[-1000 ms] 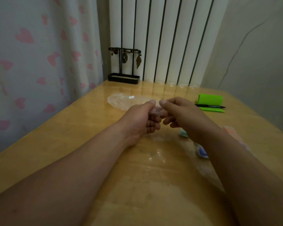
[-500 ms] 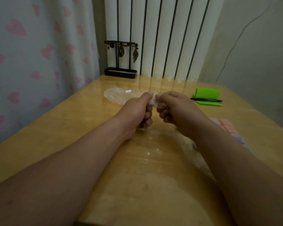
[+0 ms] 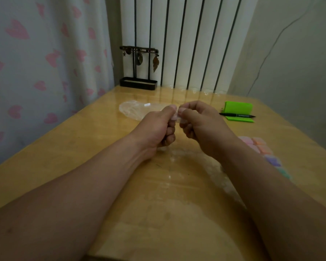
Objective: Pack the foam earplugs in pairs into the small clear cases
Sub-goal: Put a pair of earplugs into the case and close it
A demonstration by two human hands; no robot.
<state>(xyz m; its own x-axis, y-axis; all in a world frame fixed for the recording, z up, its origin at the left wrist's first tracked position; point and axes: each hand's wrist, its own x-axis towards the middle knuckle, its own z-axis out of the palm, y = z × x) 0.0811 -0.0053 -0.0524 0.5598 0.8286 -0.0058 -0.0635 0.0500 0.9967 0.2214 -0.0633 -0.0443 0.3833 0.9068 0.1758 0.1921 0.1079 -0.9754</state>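
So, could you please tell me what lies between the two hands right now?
In the head view, a small clear case sits pinched between the left hand and the right hand, above the table.

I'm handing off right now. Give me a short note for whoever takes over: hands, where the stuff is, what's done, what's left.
Left hand and right hand: both pinch one small clear plastic case above the yellow wooden table; whether it is open or filled cannot be told.
Pastel filled cases lie in a row at the right, beside the right forearm.
Crumpled clear plastic bag lies beyond the hands.
Done: several cases appear packed.
Left: finish this case and add it to the row.
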